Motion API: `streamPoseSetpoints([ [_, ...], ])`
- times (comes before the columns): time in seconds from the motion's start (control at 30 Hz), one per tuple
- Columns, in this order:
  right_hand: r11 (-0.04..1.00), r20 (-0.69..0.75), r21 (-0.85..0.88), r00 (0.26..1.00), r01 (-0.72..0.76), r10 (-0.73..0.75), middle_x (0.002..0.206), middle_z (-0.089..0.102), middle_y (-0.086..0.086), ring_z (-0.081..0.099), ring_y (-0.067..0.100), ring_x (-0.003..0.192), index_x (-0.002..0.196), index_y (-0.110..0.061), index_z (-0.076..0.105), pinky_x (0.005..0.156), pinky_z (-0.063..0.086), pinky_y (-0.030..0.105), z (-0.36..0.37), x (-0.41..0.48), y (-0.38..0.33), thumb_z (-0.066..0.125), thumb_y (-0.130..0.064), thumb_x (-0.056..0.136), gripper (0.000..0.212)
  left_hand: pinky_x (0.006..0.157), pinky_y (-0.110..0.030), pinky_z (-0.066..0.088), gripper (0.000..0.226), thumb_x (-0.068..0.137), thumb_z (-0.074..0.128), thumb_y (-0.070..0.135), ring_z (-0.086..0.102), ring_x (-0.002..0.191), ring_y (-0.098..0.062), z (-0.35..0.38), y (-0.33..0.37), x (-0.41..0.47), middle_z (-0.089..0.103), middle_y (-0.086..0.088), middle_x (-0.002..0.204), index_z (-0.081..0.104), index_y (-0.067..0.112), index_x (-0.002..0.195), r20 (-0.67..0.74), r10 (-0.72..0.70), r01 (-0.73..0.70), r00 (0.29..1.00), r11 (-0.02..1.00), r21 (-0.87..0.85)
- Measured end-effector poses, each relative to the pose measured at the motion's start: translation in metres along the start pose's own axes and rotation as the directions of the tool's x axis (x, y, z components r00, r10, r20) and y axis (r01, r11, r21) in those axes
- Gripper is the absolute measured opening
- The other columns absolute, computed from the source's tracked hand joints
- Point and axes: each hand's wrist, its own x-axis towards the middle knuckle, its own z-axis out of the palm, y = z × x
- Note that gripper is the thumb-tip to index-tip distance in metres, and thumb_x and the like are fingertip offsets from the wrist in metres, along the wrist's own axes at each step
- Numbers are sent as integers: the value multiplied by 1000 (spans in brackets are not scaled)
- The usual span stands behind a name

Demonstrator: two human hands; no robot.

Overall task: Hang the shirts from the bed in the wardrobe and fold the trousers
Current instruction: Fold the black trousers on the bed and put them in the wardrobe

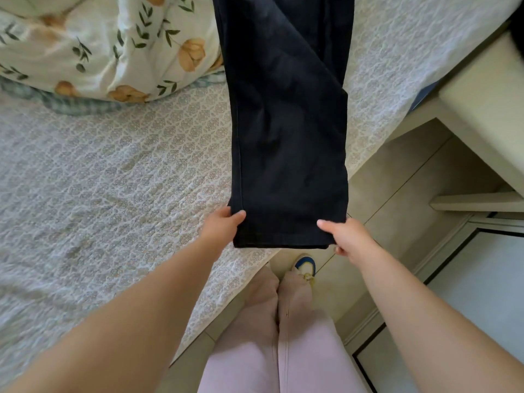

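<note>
Dark navy trousers (pixel 286 114) lie stretched lengthwise, legs together, on the bed (pixel 113 180), running from the top of the view down to the bed's near edge. My left hand (pixel 222 225) pinches the left corner of the hem, thumb on top. My right hand (pixel 344 236) grips the right corner of the hem, thumb on top and fingers under the cloth. The hem end is lifted slightly off the bedspread. The waist end is out of view at the top.
A floral duvet (pixel 93 43) is heaped at the bed's upper left, over a checked cloth (pixel 65 102). A cream bedside unit (pixel 482 114) stands at the right, with a wardrobe sliding door (pixel 467 293) below it. My legs and a shoe (pixel 304 266) stand on the tiled floor.
</note>
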Motion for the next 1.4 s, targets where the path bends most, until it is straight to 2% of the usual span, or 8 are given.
streamPoseSetpoints([
  [0.1, 997, -87, -57, 995, 44, -49, 77, 56, -9, 47, 10, 62, 99, -19, 57, 55, 37, 23, 10, 4, 22, 65, -32, 85, 21, 88, -26, 46, 34, 86, 65, 40, 48, 107, -11, 3, -13, 5, 40, 6, 124, 62, 21, 114, -55, 168, -146, 984, 949, 281],
  [0.23, 885, -86, 458, 995, 80, -46, 86, 68, -11, 64, 9, 81, 92, -21, 63, 70, 50, 26, 13, 1, 22, 63, -32, 88, 12, 102, -34, 37, 37, 90, 59, 40, 33, 126, -13, 3, -11, 6, 40, 9, 130, 65, 15, 117, -130, 298, -227, 946, 892, 392],
  [0.53, 574, -4, 799, 957, 177, -290, 97, 73, 2, 70, 16, 87, 101, -11, 60, 67, 57, 26, -8, -13, 2, 51, -14, 95, 12, 46, -18, 36, 18, 99, 45, 30, 40, 51, -1, -9, 21, -10, 46, 8, 65, 41, 25, 82, -267, 611, -575, 745, 792, 207],
  [0.7, 834, -12, 546, 996, 82, -90, 85, 64, -2, 56, 9, 67, 94, -16, 58, 48, 42, 19, 4, -9, 1, 54, -16, 94, 4, 59, -21, 46, 20, 97, 50, 31, 56, 72, -6, -2, 40, 16, 61, 6, 86, 55, 18, 111, -173, 478, -412, 861, 856, 313],
  [0.9, 600, 148, 792, 919, 111, -365, 61, 61, -7, 45, 3, 42, 83, -15, 55, 34, 29, 14, -1, -12, -22, 49, -9, 92, 12, 71, -20, 56, 32, 87, 65, 24, 68, 88, -4, -23, 69, 27, 71, 14, 96, 55, 43, 112, -15, 512, -508, 859, 848, -151],
  [1.0, 911, 0, 350, 972, 219, -234, 74, 63, -1, 54, 12, 56, 89, -12, 58, 39, 39, 18, 14, -7, -11, 53, -11, 93, 7, 81, -25, 50, 31, 90, 62, 24, 63, 99, -12, -23, 39, 32, 64, 11, 105, 56, 29, 120, -10, 386, -380, 923, 911, 159],
  [1.1, 959, -219, -186, 943, 212, -251, 91, 60, 6, 53, 17, 71, 86, -10, 60, 60, 41, 27, 23, 4, 17, 58, -25, 91, 16, 75, -18, 41, 25, 92, 58, 25, 52, 94, -12, -18, 8, 38, 48, 2, 119, 59, 18, 115, -15, 297, -260, 955, 860, 438],
  [1.4, 968, -58, 36, 967, 250, -247, 106, 63, 0, 58, 19, 97, 103, -20, 57, 80, 41, 30, 22, 17, 34, 59, -32, 90, 18, 86, -28, 49, 30, 89, 58, 46, 64, 96, -12, -14, -3, 17, 69, 8, 100, 65, 23, 107, 154, 47, -45, 987, 999, -17],
])
